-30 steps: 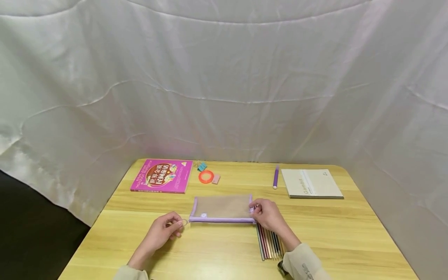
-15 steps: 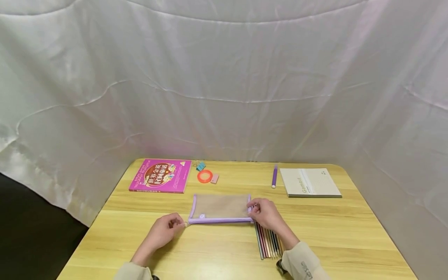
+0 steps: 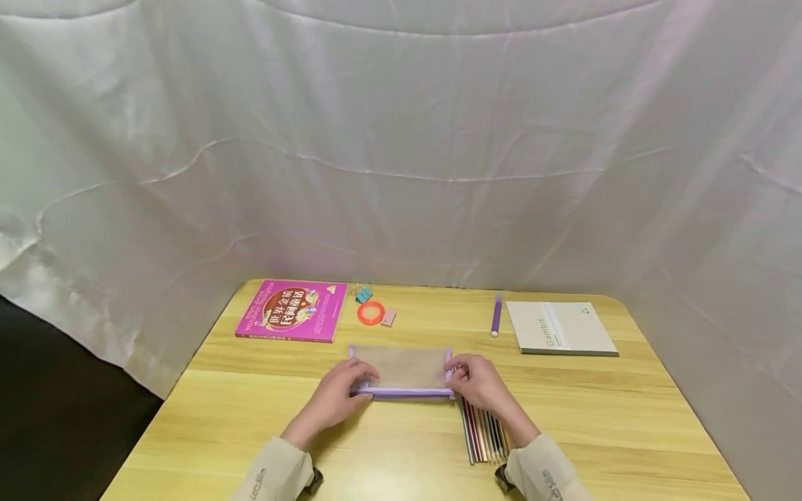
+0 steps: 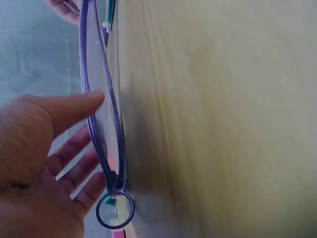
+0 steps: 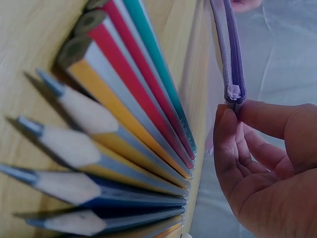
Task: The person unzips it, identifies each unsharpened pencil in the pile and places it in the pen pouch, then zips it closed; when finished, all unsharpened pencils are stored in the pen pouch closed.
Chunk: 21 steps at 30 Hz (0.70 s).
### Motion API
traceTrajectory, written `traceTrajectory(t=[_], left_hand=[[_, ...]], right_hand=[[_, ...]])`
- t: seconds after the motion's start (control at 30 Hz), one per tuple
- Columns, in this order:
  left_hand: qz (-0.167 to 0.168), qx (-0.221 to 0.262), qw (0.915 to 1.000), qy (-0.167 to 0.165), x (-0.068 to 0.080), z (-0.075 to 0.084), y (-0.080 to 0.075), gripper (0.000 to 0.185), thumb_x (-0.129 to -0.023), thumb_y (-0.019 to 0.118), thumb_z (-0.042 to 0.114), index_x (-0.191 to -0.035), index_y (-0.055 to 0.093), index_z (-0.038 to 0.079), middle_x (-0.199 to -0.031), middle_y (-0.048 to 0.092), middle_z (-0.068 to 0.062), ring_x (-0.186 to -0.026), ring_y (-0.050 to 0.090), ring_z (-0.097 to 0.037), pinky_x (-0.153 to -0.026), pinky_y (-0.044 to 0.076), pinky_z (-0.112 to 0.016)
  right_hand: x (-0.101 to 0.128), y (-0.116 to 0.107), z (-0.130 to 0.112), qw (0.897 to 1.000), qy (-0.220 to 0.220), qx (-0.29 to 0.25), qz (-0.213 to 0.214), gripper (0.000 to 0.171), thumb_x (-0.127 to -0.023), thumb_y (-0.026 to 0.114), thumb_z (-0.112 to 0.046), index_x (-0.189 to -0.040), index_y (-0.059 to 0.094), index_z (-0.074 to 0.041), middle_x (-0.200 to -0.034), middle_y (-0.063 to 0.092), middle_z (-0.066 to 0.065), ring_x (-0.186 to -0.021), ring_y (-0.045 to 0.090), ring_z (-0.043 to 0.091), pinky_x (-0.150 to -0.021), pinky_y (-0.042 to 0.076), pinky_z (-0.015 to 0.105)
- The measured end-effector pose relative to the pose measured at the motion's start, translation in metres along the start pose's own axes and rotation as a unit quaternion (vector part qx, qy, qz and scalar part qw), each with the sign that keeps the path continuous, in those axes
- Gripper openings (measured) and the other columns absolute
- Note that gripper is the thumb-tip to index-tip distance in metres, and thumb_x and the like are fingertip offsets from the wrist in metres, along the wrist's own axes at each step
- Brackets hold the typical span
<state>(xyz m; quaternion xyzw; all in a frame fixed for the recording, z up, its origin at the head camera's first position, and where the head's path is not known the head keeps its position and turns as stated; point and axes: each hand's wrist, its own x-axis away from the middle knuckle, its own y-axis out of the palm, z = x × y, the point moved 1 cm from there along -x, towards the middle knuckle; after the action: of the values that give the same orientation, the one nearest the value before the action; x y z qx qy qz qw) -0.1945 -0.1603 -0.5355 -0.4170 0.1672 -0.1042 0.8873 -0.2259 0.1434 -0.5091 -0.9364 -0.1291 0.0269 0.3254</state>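
Left hand (image 3: 341,398) has slid onto the open mesh pouch (image 3: 404,369), fingers relaxed; right hand (image 3: 477,383) pinches its end.

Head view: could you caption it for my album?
Both hands, left and right, hold a mesh pencil pouch beside colored pencils on a wooden table.

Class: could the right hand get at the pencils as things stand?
Probably yes. The pencils lie bare on the table just under the right hand, but its fingers pinch the pouch end and must let go first.
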Motion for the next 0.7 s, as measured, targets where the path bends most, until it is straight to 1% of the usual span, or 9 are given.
traceTrajectory(t=[0.1, 0.2, 0.37, 0.53, 0.7], left_hand=[[-0.006, -0.011, 0.9999, -0.004, -0.0041, 0.0002, 0.0027, 0.018, -0.090, 0.079, 0.011, -0.104, 0.073, 0.021, -0.098, 0.068, 0.010, -0.093, 0.060, -0.011, -0.084, 0.053, -0.033], [-0.015, -0.013, 0.9998, -0.003, -0.0064, -0.0007, 0.0040, 0.009, -0.095, 0.075, 0.015, -0.100, 0.074, 0.023, -0.091, 0.066, 0.014, -0.087, 0.057, -0.006, -0.078, 0.051, -0.027], [-0.036, -0.007, 0.9993, 0.007, -0.0093, -0.0025, 0.0033, 0.004, -0.099, 0.070, 0.020, -0.099, 0.073, 0.023, -0.085, 0.060, 0.016, -0.078, 0.052, -0.002, -0.072, 0.047, -0.024], [-0.065, 0.000, 0.9978, 0.008, -0.0096, -0.0032, 0.0012, 0.004, -0.102, 0.067, 0.022, -0.099, 0.069, 0.024, -0.083, 0.057, 0.016, -0.075, 0.050, -0.002, -0.071, 0.045, -0.024], [-0.108, 0.040, 0.9932, 0.015, -0.0091, -0.0032, -0.0002, 0.004, -0.103, 0.063, 0.024, -0.100, 0.065, 0.022, -0.084, 0.059, 0.013, -0.075, 0.051, -0.004, -0.071, 0.045, -0.025]], right_hand=[[0.0008, 0.0003, -0.0001, 1.000, -0.001, -0.008, -0.004, 0.025, -0.087, 0.077, 0.000, -0.111, 0.073, 0.002, -0.079, 0.067, 0.003, -0.066, 0.057, 0.012, -0.055, 0.047, 0.023], [0.0016, 0.0004, 0.0010, 1.000, -0.001, -0.015, -0.006, 0.024, -0.088, 0.077, 0.000, -0.111, 0.073, 0.003, -0.079, 0.067, 0.003, -0.066, 0.057, 0.013, -0.055, 0.047, 0.023], [0.0017, 0.0005, 0.0023, 1.000, -0.003, -0.025, -0.006, 0.025, -0.090, 0.076, -0.002, -0.114, 0.073, 0.002, -0.082, 0.069, 0.004, -0.067, 0.058, 0.013, -0.054, 0.046, 0.023], [0.0006, 0.0014, 0.0031, 0.999, 0.006, -0.033, -0.003, 0.027, -0.093, 0.074, -0.005, -0.119, 0.072, -0.001, -0.085, 0.071, 0.005, -0.068, 0.060, 0.012, -0.056, 0.048, 0.024], [0.0008, -0.0004, 0.0028, 0.999, 0.015, -0.035, 0.018, 0.026, -0.096, 0.073, -0.012, -0.120, 0.073, -0.004, -0.086, 0.073, 0.004, -0.071, 0.062, 0.012, -0.058, 0.050, 0.025]])
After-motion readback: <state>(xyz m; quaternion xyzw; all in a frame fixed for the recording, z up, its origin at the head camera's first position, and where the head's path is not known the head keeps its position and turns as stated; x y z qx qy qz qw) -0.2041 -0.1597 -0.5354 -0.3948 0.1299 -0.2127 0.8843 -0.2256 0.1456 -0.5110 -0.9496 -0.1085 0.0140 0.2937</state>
